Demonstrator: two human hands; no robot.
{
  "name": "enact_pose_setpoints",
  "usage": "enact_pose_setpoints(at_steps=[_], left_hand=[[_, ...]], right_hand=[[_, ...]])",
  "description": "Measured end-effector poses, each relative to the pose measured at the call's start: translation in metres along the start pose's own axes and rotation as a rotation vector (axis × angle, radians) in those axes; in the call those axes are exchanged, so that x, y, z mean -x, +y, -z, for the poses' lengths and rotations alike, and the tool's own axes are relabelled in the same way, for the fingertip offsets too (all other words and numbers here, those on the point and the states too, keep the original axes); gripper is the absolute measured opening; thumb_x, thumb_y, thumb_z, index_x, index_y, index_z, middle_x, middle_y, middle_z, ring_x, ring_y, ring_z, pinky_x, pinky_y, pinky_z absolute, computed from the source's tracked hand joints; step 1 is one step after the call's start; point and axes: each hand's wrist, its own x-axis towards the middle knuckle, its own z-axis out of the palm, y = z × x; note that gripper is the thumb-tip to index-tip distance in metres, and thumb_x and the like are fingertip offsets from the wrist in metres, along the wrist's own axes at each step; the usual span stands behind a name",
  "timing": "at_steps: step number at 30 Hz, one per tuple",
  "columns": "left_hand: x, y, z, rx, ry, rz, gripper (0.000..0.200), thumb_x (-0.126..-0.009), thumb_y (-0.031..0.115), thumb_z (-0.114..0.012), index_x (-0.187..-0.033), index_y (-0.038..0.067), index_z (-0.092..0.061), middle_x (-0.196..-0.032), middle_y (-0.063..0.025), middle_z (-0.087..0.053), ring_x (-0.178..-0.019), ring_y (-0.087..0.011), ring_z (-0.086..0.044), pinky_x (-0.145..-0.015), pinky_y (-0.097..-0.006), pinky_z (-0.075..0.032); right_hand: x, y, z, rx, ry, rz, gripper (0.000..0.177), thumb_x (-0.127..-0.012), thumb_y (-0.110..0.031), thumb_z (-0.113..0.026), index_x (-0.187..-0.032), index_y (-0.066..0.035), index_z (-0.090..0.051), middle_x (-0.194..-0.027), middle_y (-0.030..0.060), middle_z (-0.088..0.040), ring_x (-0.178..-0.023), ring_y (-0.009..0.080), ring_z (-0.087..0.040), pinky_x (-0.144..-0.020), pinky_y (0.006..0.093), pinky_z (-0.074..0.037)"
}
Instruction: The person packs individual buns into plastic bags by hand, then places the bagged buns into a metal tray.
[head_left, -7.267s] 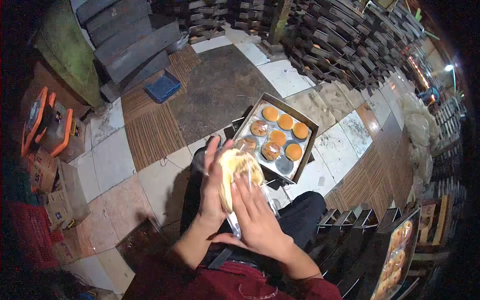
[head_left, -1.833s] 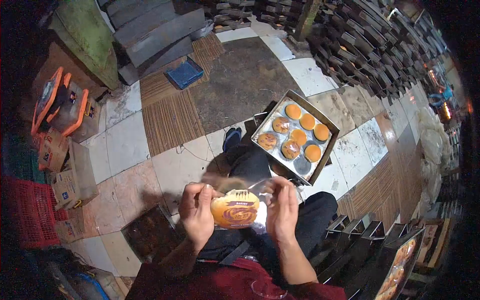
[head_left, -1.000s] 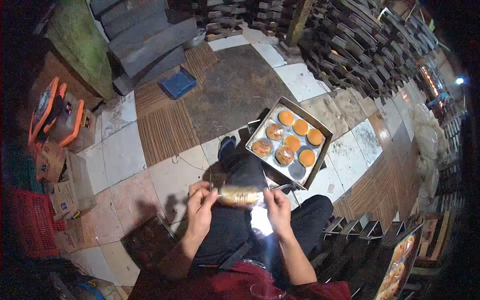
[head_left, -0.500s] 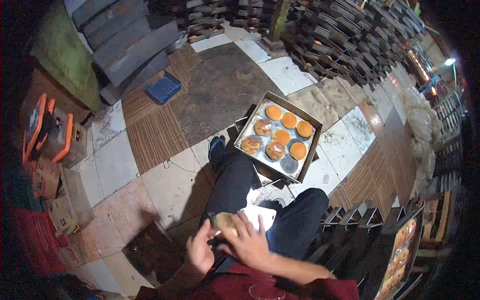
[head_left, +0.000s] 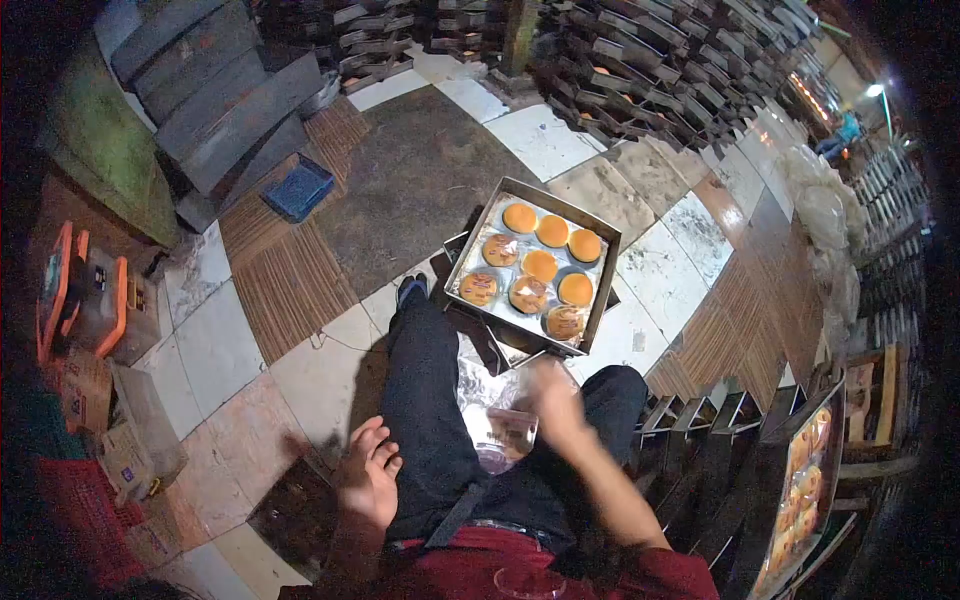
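On a stand in front of my knees rests a square metal tray (head_left: 610, 270) of round buns. Some buns are plain golden, such as the one in the middle (head_left: 539, 265); others sit in clear printed plastic, among them the wrapped bun (head_left: 566, 322) in the near corner. My right hand (head_left: 560, 405) is smeared by motion between the tray and my lap, beside a pile of clear plastic bags (head_left: 492, 425); its fingers do not show clearly. Over my left thigh, my left hand (head_left: 370, 472) is open with loosely bent fingers and holds nothing.
Stacked dark trays (head_left: 680, 80) line the back. At right, an upright tray of packed buns (head_left: 800, 500) leans near metal racks. A blue basket (head_left: 298, 187) lies on the tiled floor. Orange-handled crates (head_left: 115, 305) and cardboard boxes (head_left: 125, 455) stand at left. A distant person (head_left: 845, 130) is at far right.
The bun that was between my hands has left them, and a wrapped bun now fills the tray's near corner. My hands have separated, the right moving forward. The plastic bags on my lap are uncovered.
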Motion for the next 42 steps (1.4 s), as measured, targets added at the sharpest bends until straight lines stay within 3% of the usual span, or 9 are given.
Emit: enact_pose_setpoints(at_steps=[3, 15, 17, 20, 24, 31, 33, 36, 42], left_hand=[[-0.005, 0.001, -0.016, 0.011, -0.058, 0.013, 0.033, -0.082, 0.025, -0.059, -0.109, 0.007, -0.051, -0.092, -0.0009, -0.052, -0.08, -0.0119, -0.049, -0.074, -0.0276, -0.039], [-0.02, -0.025, -0.029, -0.008, -0.163, 0.081, 0.019, -0.087, 0.016, -0.049, -0.103, 0.006, -0.053, -0.089, -0.0027, -0.055, -0.078, -0.0137, -0.053, -0.07, -0.029, -0.044], [-0.02, -0.025, -0.029, -0.017, -0.154, 0.123, 0.018, -0.087, 0.015, -0.049, -0.102, 0.006, -0.053, -0.089, -0.0024, -0.055, -0.078, -0.0136, -0.053, -0.07, -0.0288, -0.044], [-0.025, -0.023, -0.028, -0.033, -0.141, 0.098, 0.017, -0.087, 0.016, -0.049, -0.101, 0.006, -0.054, -0.088, -0.0021, -0.055, -0.078, -0.0136, -0.053, -0.07, -0.0287, -0.043], [-0.033, -0.024, -0.027, -0.009, -0.139, 0.152, 0.016, -0.088, 0.017, -0.049, -0.099, 0.007, -0.055, -0.087, -0.0016, -0.055, -0.078, -0.0135, -0.053, -0.069, -0.0289, -0.043], [-0.049, -0.037, -0.028, -0.169, -0.24, 0.373, 0.03, -0.092, 0.03, -0.044, -0.102, 0.003, -0.053, -0.098, -0.0083, -0.057, -0.085, -0.0194, -0.055, -0.077, -0.0349, -0.045], [-0.055, -0.033, -0.038, -0.22, -0.31, 0.43, 0.059, -0.088, 0.053, -0.039, -0.113, 0.0, -0.047, -0.112, -0.0145, -0.053, -0.1, -0.0281, -0.053, -0.086, -0.0449, -0.042], [-0.086, -0.02, -0.056, 0.377, -0.591, 0.756, 0.096, -0.072, 0.078, -0.032, -0.126, -0.001, -0.036, -0.127, -0.0216, -0.042, -0.108, -0.0397, -0.046, -0.095, -0.0514, -0.034], [-0.144, 0.033, -0.087, -0.124, -0.95, 0.46, 0.073, -0.085, 0.043, -0.049, -0.136, 0.0, -0.019, -0.134, -0.0233, -0.032, -0.11, -0.0353, -0.049, -0.081, -0.0394, -0.051]], right_hand=[[0.06, -0.044, -0.073, 0.195, -0.109, 0.305, 0.05, -0.078, -0.01, -0.047, -0.128, -0.008, -0.04, -0.13, 0.0135, -0.039, -0.127, 0.0345, -0.027, -0.103, 0.0531, -0.021], [0.089, -0.031, -0.065, 0.347, -0.271, 0.385, 0.036, -0.079, -0.013, -0.046, -0.114, -0.004, -0.045, -0.124, 0.0162, -0.044, -0.127, 0.0341, -0.027, -0.104, 0.0492, -0.022], [0.089, -0.047, -0.051, 0.382, -0.224, 0.49, 0.039, -0.079, -0.014, -0.047, -0.116, -0.002, -0.042, -0.115, 0.0171, -0.047, -0.118, 0.0342, -0.039, -0.097, 0.0465, -0.032], [0.073, -0.057, -0.037, 0.101, -0.153, -0.002, 0.035, -0.079, -0.013, -0.051, -0.11, 0.001, -0.044, -0.098, 0.0189, -0.051, -0.084, 0.0327, -0.054, -0.069, 0.0411, -0.043], [0.074, -0.042, -0.047, -0.128, -0.607, 0.038, 0.033, -0.076, -0.031, -0.063, -0.096, -0.005, -0.058, -0.086, 0.0215, -0.061, -0.081, 0.0402, -0.058, -0.071, 0.0439, -0.048], [0.016, -0.027, -0.008, -0.484, 0.089, -0.274, 0.011, -0.084, -0.008, -0.052, -0.083, -0.001, -0.06, -0.069, 0.0182, -0.057, -0.063, 0.0348, -0.056, -0.059, 0.0396, -0.044], [-0.009, -0.047, 0.03, -0.598, 0.284, -0.135, 0.014, -0.08, -0.003, -0.052, -0.092, -0.001, -0.059, -0.076, 0.0174, -0.057, -0.072, 0.0324, -0.056, -0.064, 0.0375, -0.043], [-0.013, -0.065, 0.07, -0.288, -0.197, 0.504, 0.025, -0.072, -0.001, -0.059, -0.096, -0.006, -0.057, -0.106, 0.0091, -0.057, -0.106, 0.0267, -0.05, -0.089, 0.0439, -0.037], [-0.058, -0.03, 0.118, -0.017, -0.171, 0.644, 0.014, -0.058, -0.01, -0.064, -0.067, -0.009, -0.053, -0.112, 0.0024, -0.055, -0.12, 0.0363, -0.038, -0.098, 0.0587, -0.027]])
